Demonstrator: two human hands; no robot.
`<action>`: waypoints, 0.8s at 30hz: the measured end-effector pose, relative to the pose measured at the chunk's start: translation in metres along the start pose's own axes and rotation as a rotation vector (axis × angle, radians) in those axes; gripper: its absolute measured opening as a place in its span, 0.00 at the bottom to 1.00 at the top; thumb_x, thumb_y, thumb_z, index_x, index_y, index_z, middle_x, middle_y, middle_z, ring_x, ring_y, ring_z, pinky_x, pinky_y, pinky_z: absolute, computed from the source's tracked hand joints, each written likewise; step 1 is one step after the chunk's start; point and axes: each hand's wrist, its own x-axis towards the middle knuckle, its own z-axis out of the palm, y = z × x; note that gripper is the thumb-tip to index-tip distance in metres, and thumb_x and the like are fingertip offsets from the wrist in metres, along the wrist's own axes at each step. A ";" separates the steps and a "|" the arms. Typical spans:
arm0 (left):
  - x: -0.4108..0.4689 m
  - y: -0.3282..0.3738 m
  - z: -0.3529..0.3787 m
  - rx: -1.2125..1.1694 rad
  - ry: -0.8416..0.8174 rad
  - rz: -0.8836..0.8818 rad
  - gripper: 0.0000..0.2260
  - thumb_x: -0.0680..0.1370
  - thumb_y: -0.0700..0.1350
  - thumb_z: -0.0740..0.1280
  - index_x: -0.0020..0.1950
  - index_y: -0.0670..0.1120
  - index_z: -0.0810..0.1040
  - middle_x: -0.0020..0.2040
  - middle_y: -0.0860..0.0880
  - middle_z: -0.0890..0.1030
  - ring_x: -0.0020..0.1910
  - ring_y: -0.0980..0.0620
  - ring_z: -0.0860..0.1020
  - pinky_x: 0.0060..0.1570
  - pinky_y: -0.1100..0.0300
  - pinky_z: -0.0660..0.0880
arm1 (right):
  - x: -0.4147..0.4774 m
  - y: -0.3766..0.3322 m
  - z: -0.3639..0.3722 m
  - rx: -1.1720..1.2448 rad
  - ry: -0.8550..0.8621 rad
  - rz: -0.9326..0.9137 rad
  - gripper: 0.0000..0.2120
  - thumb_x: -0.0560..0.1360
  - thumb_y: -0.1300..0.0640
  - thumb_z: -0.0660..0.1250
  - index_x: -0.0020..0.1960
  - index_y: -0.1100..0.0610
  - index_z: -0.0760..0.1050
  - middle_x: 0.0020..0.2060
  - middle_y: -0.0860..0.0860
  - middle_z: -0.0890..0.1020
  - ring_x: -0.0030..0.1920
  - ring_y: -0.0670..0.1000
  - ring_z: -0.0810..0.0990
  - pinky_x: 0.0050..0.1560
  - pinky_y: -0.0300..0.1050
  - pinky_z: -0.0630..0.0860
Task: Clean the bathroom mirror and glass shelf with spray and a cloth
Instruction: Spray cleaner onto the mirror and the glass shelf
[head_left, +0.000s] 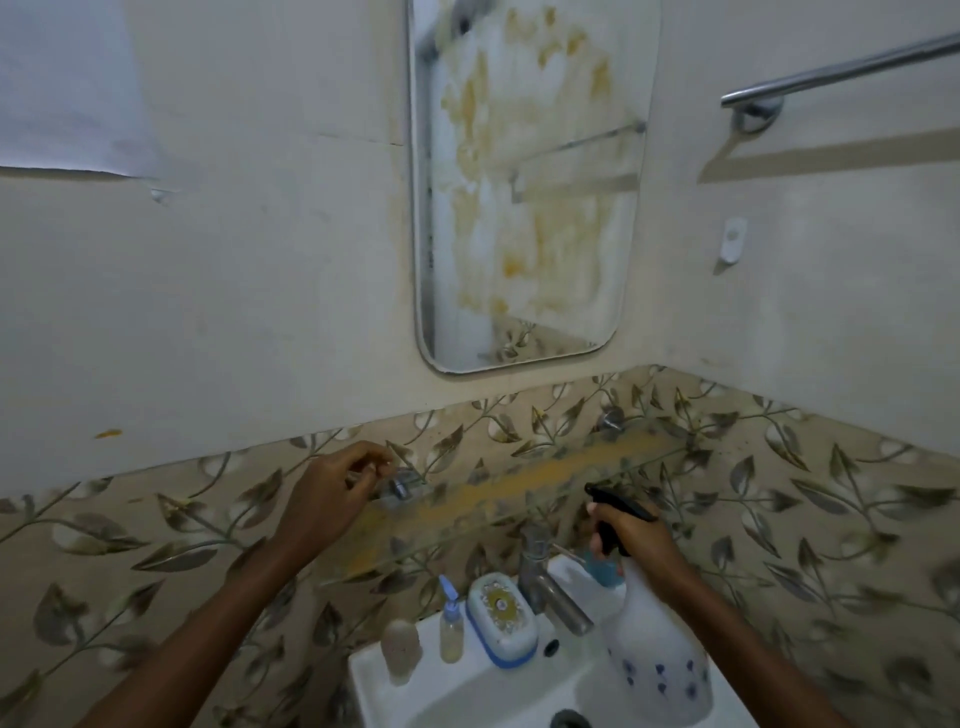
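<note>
The left hand (332, 493) is held with fingers curled at the left end of the glass shelf (493, 501), by its metal bracket (400, 488); whether anything is pinched cannot be told. The shelf is streaked yellow-orange, and the mirror (530, 182) mounted above it is stained likewise. Further right, the spray bottle (654, 665) is gripped at its black trigger head by the right hand (634, 540), over the sink (467, 691), beside the tap (545, 577).

Left arm enters from lower left; my left hand (332, 488) sits at the left end of the glass shelf (519, 491), fingers curled, hold unclear. Right arm enters from lower right; my right hand (631, 538), just below the shelf's front edge toward its right end, grips the spray bottle (654, 660) by its trigger neck.
</note>
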 end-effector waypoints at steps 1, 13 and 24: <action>0.002 0.001 0.004 0.003 -0.012 0.009 0.14 0.73 0.44 0.60 0.43 0.64 0.77 0.45 0.64 0.80 0.40 0.60 0.80 0.36 0.60 0.77 | 0.001 -0.003 -0.006 -0.005 0.029 -0.002 0.11 0.75 0.62 0.66 0.36 0.67 0.78 0.21 0.57 0.76 0.22 0.52 0.74 0.24 0.39 0.73; 0.030 0.014 0.043 -0.041 -0.107 0.073 0.09 0.74 0.45 0.60 0.44 0.59 0.76 0.41 0.57 0.83 0.39 0.60 0.80 0.35 0.58 0.77 | 0.058 -0.005 -0.078 0.022 0.331 0.018 0.12 0.73 0.63 0.65 0.31 0.64 0.75 0.24 0.58 0.76 0.20 0.51 0.73 0.28 0.44 0.72; 0.041 0.036 0.052 -0.049 -0.189 0.105 0.09 0.73 0.47 0.59 0.46 0.61 0.75 0.42 0.59 0.83 0.44 0.63 0.79 0.36 0.65 0.76 | 0.062 0.011 -0.109 0.037 0.310 0.047 0.07 0.73 0.63 0.66 0.40 0.67 0.78 0.30 0.60 0.79 0.26 0.52 0.77 0.28 0.42 0.75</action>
